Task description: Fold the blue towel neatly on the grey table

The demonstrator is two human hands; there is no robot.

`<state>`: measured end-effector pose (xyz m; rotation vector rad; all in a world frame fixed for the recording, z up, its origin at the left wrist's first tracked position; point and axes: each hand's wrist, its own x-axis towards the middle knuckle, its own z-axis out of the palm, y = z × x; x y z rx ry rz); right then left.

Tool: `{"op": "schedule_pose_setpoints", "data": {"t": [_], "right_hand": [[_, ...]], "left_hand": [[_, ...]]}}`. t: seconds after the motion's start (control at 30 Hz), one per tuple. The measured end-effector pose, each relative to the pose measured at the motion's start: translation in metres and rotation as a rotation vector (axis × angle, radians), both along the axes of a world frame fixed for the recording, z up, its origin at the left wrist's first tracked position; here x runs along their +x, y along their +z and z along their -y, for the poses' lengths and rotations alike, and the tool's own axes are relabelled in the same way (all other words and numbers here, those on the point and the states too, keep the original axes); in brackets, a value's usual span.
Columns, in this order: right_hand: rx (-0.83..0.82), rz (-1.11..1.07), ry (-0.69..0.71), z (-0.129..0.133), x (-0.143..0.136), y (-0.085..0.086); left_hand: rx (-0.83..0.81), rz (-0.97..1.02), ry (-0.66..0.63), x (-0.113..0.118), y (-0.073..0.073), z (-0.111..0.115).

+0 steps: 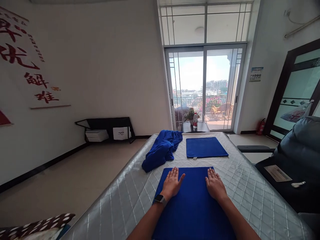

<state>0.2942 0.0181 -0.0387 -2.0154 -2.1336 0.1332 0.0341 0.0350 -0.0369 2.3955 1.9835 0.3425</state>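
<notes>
A silvery-white quilted mattress (120, 203) fills the foreground, its diamond stitching catching the light. On its near part lies a flat, dark-blue rectangular cloth (193, 206). The left hand (172, 183), below a wrist wearing a dark-faced watch (159, 198), rests palm down near the cloth's far left corner, fingers extended and thumb spread. The right hand (215, 183) lies likewise near the far right corner, flat and gripping nothing.

Beyond them, a smaller blue folded cloth (207, 146) lies flat with a white tag at its near edge; to its left sits a crumpled blue fabric heap (162, 150).

Past the mattress's far end, a small dark table (203, 127) bears a leafy potted plant and a clear red-labelled bottle (195, 120), before sliding glass doors (186, 80). A low black rack (100, 123) stands along the pale left wall; a padded black chair (302, 143) is at the right, and a red fire extinguisher (260, 127) stands near the dark-framed door (282, 83).
</notes>
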Motion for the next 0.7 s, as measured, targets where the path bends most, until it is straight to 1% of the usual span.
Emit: {"op": "schedule_pose_setpoints", "data": {"t": [0.1, 0.2, 0.3, 0.47, 0.7], "right_hand": [[-0.007, 0.005, -0.002, -0.001, 0.0, 0.0], [-0.005, 0.009, 0.0, -0.002, 0.0, -0.002], [0.003, 0.033, 0.008, -0.004, -0.001, -0.004], [0.014, 0.088, 0.022, -0.003, -0.004, -0.003], [-0.025, 0.177, 0.005, -0.003, -0.009, 0.008]], "left_hand": [[0.027, -0.005, 0.062, -0.035, -0.006, -0.002], [0.044, 0.008, 0.099, -0.052, -0.011, -0.002], [0.054, 0.028, 0.102, -0.055, -0.012, -0.002], [0.067, 0.057, 0.106, -0.054, -0.009, 0.001], [0.071, 0.065, 0.108, -0.056, -0.004, 0.004]]}}
